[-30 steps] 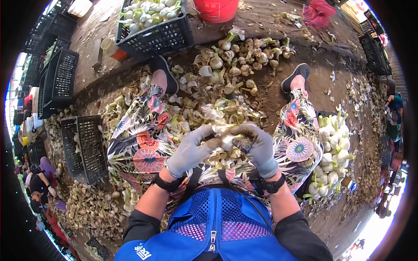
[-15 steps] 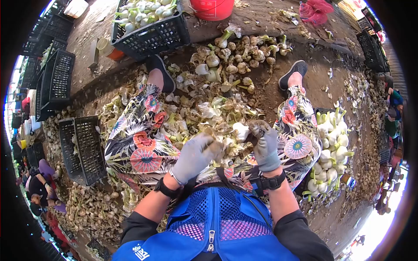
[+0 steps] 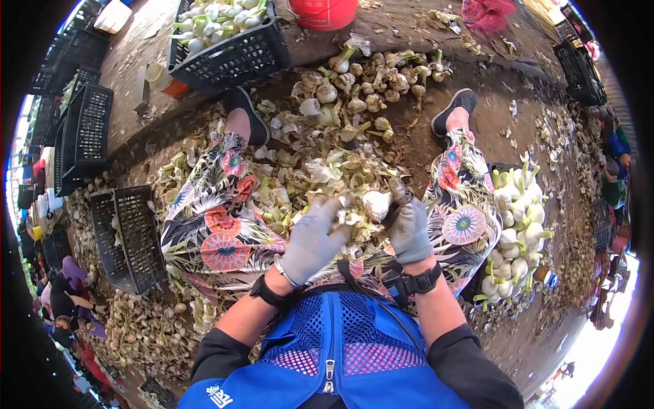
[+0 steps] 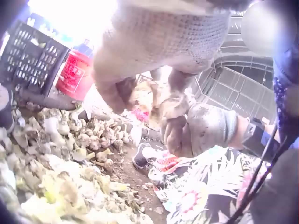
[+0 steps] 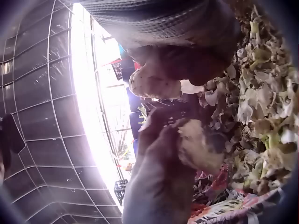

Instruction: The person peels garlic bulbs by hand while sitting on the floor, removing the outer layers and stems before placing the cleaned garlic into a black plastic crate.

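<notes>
In the head view a pale garlic bulb [image 3: 376, 204] is gripped by my right hand [image 3: 409, 230], gloved and smudged dark at the fingers. To its left, my gloved left hand [image 3: 315, 237] has bent fingers and pinches papery peel [image 3: 345, 202]. The left wrist view shows my left hand [image 4: 159, 44] above my right hand [image 4: 201, 130], with pale peel [image 4: 144, 94] between them. From the right wrist, the bulb [image 5: 152, 85] shows under my right hand [image 5: 177, 42], and peel [image 5: 198, 147] at my left fingers [image 5: 156, 135].
Loose peels [image 3: 300, 160] cover the ground between the legs. Unpeeled garlic [image 3: 375, 82] lies beyond. A crate of trimmed garlic [image 3: 235, 65] and a red bucket [image 3: 325, 12] stand ahead. White garlic [image 3: 516, 232] is piled at the right, an upright black crate [image 3: 128, 235] at the left.
The hands first met around the garlic, then parted, with the bulb staying in my right hand. My left hand has since moved slightly right and turned its fingers forward.
</notes>
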{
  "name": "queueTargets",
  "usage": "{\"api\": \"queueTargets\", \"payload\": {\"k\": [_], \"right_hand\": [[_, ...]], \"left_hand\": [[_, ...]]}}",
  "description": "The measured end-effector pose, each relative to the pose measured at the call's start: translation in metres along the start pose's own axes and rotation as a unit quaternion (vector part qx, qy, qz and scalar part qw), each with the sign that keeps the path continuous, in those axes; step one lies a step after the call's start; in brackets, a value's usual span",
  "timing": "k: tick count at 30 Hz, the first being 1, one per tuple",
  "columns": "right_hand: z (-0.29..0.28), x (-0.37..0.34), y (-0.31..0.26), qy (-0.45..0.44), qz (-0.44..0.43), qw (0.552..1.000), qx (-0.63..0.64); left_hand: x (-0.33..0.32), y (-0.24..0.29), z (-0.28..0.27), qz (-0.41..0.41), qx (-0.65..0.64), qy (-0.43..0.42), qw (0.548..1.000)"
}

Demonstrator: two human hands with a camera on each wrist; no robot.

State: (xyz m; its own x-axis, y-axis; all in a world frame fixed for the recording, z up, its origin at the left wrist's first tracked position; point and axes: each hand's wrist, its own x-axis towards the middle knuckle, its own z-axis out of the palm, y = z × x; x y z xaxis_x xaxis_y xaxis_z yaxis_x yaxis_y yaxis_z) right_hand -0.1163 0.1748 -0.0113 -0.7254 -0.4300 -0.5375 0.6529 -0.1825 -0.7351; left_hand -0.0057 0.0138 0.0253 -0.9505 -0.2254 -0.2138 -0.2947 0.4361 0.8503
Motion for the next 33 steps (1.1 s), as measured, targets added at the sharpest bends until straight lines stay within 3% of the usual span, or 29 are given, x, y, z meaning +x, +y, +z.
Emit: {"api": "queueTargets", "payload": {"k": [1,2,3,5,7,8,9,10,11,13,14,15,16,17,18,19,20,21,22,24,25,27,30,32,33], "right_hand": [[-0.009,0.004,0.008,0.003,0.000,1.000,0.000],[-0.020,0.012,0.024,-0.009,-0.052,0.996,-0.077],[-0.018,0.014,0.027,-0.023,-0.103,0.983,-0.153],[-0.015,0.015,0.034,-0.006,-0.118,0.976,-0.181],[-0.019,0.015,0.040,-0.023,-0.223,0.934,-0.278],[-0.026,0.016,0.048,0.023,-0.127,0.957,-0.260],[-0.023,0.014,0.043,0.027,-0.127,0.957,-0.260],[-0.014,0.011,0.034,0.063,-0.065,0.990,-0.106],[-0.005,0.008,0.023,0.096,-0.002,0.994,0.051],[0.000,0.010,0.011,0.127,-0.010,0.992,0.004],[0.000,0.014,0.008,0.090,-0.031,0.993,-0.071],[0.000,0.016,0.008,0.052,-0.052,0.987,-0.146],[0.005,0.016,0.012,-0.004,-0.085,0.977,-0.196],[0.009,0.016,0.015,-0.005,-0.085,0.977,-0.197],[0.017,0.012,0.011,-0.014,-0.122,0.955,-0.269],[0.025,0.010,0.007,-0.022,-0.159,0.927,-0.339],[0.031,0.007,0.004,0.010,-0.128,0.968,-0.215],[0.032,0.003,0.000,0.011,-0.129,0.968,-0.215],[0.031,-0.001,-0.005,0.023,-0.054,0.975,-0.214],[0.017,-0.004,0.003,0.016,0.076,0.973,-0.218],[0.008,-0.002,0.016,0.018,0.076,0.973,-0.218],[-0.001,0.000,0.032,-0.051,-0.071,0.905,-0.415],[0.007,-0.002,0.035,-0.028,-0.076,0.936,-0.343],[0.013,-0.005,0.029,-0.026,-0.097,0.947,-0.305],[0.022,-0.012,0.015,-0.018,-0.014,0.970,-0.242]], "left_hand": [[0.005,0.005,-0.005,0.016,-0.055,0.078,0.995],[0.010,0.014,-0.010,0.090,-0.026,0.113,0.989],[0.015,0.014,-0.010,0.090,-0.026,0.113,0.989],[0.021,0.014,-0.009,0.217,0.073,0.053,0.972],[0.019,0.014,-0.008,0.236,0.133,0.074,0.960],[0.019,0.011,-0.007,0.229,0.141,0.073,0.960],[0.018,0.004,-0.006,0.222,0.148,0.073,0.961],[0.015,-0.009,-0.004,0.182,0.173,0.046,0.967],[0.011,-0.020,-0.004,0.181,0.172,0.046,0.967],[0.009,-0.025,-0.009,0.046,0.070,0.002,0.997],[0.007,-0.024,-0.010,0.001,0.027,0.021,0.999],[0.009,-0.023,-0.009,0.000,0.028,0.021,0.999],[0.013,-0.023,-0.007,-0.023,-0.067,-0.009,0.997],[0.018,-0.022,-0.006,-0.044,-0.162,-0.039,0.985],[0.024,-0.009,-0.016,-0.072,-0.199,-0.132,0.968],[0.025,-0.011,-0.015,-0.071,-0.199,-0.130,0.969],[0.026,-0.014,-0.013,-0.105,-0.277,-0.098,0.950],[0.028,-0.012,-0.013,-0.138,-0.353,-0.065,0.923],[0.026,-0.002,-0.023,-0.176,-0.321,-0.048,0.930],[0.024,-0.010,-0.011,-0.140,-0.360,-0.012,0.922],[0.023,-0.015,-0.004,-0.104,-0.398,0.025,0.911],[0.022,-0.020,0.001,-0.100,-0.384,0.003,0.918],[0.019,-0.016,0.006,-0.096,-0.419,0.040,0.902],[0.018,-0.015,0.002,-0.081,-0.327,0.057,0.940],[0.017,-0.016,0.003,-0.080,-0.327,0.058,0.940]]}}
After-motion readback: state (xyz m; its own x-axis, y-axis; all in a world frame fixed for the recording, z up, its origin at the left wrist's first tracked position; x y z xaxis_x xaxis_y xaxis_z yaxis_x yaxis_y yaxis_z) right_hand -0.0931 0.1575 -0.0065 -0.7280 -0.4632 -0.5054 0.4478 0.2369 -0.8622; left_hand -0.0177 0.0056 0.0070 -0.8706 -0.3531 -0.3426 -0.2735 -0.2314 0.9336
